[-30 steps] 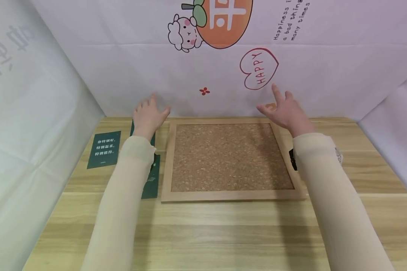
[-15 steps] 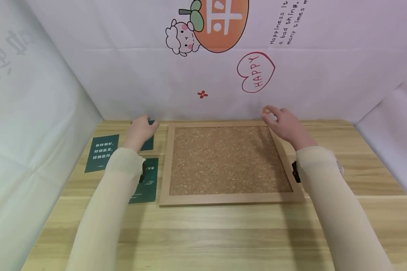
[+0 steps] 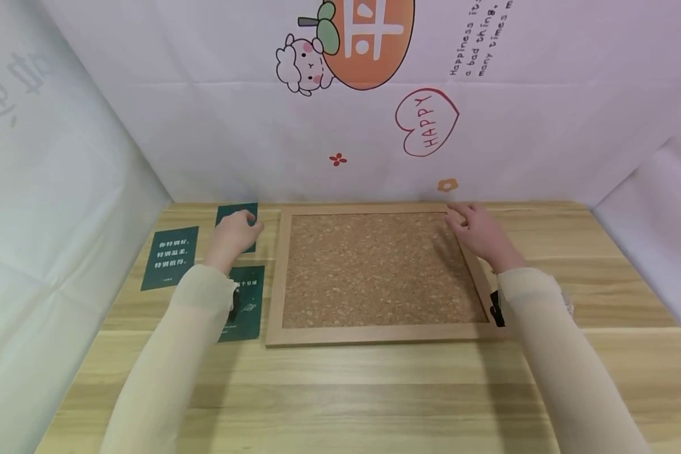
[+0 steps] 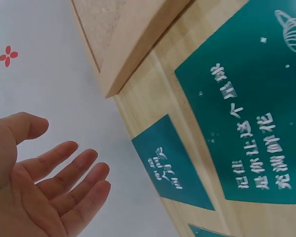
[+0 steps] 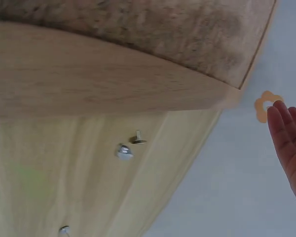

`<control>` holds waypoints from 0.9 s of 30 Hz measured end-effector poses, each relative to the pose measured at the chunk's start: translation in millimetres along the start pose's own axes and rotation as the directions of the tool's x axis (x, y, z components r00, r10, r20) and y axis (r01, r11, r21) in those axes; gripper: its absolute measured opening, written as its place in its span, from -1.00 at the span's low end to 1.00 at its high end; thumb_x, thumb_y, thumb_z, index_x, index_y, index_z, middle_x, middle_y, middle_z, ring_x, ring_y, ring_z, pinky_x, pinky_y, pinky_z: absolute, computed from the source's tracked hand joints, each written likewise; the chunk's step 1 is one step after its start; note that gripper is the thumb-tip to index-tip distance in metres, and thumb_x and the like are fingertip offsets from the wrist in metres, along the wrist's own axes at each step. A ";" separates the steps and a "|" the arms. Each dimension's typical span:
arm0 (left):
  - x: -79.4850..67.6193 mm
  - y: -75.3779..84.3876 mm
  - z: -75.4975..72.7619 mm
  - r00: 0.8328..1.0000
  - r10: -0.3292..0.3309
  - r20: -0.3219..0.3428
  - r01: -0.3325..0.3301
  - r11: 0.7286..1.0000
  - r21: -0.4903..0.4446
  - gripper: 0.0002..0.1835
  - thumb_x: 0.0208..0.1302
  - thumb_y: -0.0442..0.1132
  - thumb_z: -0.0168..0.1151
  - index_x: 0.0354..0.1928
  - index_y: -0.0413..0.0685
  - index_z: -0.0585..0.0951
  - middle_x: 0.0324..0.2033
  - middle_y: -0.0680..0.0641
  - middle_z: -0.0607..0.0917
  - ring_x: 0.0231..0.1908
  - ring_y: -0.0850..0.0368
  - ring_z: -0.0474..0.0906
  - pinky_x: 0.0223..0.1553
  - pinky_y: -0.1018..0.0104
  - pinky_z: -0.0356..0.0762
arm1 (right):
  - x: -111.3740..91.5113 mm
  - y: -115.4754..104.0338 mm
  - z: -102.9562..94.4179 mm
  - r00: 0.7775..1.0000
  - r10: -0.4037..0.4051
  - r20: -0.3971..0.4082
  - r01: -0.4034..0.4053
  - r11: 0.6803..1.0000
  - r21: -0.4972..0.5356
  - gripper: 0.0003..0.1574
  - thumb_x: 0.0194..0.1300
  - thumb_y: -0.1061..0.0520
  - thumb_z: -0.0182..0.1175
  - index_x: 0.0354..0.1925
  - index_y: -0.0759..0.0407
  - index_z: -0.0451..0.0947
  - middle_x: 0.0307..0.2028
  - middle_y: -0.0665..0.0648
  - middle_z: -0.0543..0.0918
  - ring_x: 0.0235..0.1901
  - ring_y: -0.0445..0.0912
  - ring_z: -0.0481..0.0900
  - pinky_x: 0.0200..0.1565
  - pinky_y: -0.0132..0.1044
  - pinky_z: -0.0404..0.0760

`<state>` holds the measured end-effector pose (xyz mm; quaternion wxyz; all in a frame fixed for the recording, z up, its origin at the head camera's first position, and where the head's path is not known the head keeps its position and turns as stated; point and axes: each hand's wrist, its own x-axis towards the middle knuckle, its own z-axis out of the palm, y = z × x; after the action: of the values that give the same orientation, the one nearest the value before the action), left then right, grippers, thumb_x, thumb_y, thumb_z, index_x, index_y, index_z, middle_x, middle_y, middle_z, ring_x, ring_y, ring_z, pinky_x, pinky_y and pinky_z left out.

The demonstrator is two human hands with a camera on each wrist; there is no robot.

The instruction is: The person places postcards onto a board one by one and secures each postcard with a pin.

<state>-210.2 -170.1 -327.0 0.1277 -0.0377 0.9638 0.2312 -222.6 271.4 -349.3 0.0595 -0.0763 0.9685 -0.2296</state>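
My left hand point(image 3: 235, 233) hovers over a dark green card point(image 3: 237, 207) at the back left, its fingers loosely bent. In the left wrist view nothing lies between its thumb and fingers. Beneath my left wrist is a second green card point(image 3: 250, 315) with white writing and a planet drawing, partly hidden. A third green card point(image 3: 170, 257) lies farther left. The wood-framed corkboard point(image 3: 374, 271) lies bare in the middle. My right hand point(image 3: 482, 233) is over its back right corner, and the right wrist view shows straight, empty fingers point(image 5: 288, 133).
Beside the board's right side, several metal pushpins lie on the wooden table point(image 3: 340, 403), among them one silver pushpin point(image 5: 124, 152) and another pushpin point(image 5: 64, 229). A white printed backdrop point(image 3: 204, 139) rises behind, with white cloth point(image 3: 40, 252) along the left.
Both hands have come down from in front of the backdrop toward the table. The left now hovers by the back card, the right by the board's back corner. Cards and board stay put.
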 end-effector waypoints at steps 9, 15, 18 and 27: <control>-5.8 -18.1 8.0 1.000 0.020 -0.012 -0.021 0.999 -0.050 -0.50 0.46 -0.14 -0.17 0.30 -0.33 0.34 0.27 -0.37 0.40 0.22 -0.29 0.38 0.21 -0.11 0.38 | -3.9 16.4 10.8 0.979 0.089 0.185 -0.088 0.996 -0.013 -0.11 0.49 -0.26 -0.30 0.50 0.26 -0.18 0.33 0.70 -0.10 0.28 0.53 0.03 0.20 0.40 0.18; -7.1 -33.5 10.9 0.999 0.040 0.020 -0.038 0.996 -0.081 -0.49 0.47 -0.14 -0.15 0.32 -0.32 0.32 0.26 -0.38 0.39 0.25 -0.30 0.34 0.24 -0.14 0.33 | -3.7 25.0 16.8 0.971 0.096 0.219 -0.086 0.995 -0.051 -0.12 0.49 -0.17 -0.18 0.48 0.34 -0.17 0.29 0.73 -0.07 0.27 0.54 0.02 0.20 0.39 0.19; -7.9 -39.6 12.3 0.999 0.033 0.033 -0.030 0.996 -0.089 -0.48 0.47 -0.13 -0.13 0.33 -0.33 0.30 0.27 -0.38 0.38 0.26 -0.30 0.33 0.25 -0.15 0.31 | -4.4 29.6 19.8 0.969 0.090 0.230 -0.081 0.996 -0.046 -0.08 0.48 -0.20 -0.16 0.47 0.34 -0.18 0.28 0.75 -0.09 0.24 0.60 0.04 0.18 0.41 0.20; -10.1 -62.6 16.1 0.999 0.003 0.040 -0.001 0.999 -0.046 -0.47 0.45 -0.10 -0.10 0.31 -0.33 0.32 0.27 -0.42 0.37 0.26 -0.34 0.32 0.23 -0.19 0.31 | -5.6 41.8 33.0 0.981 -0.005 0.193 0.017 0.998 -0.060 -0.22 0.52 -0.09 -0.19 0.45 0.37 -0.05 0.26 0.75 -0.08 0.19 0.58 0.12 0.11 0.40 0.24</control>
<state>-188.5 -218.4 -365.5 0.1460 -0.0349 0.9554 0.2542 -217.2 294.9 -397.1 0.1494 -0.1051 0.9643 -0.1916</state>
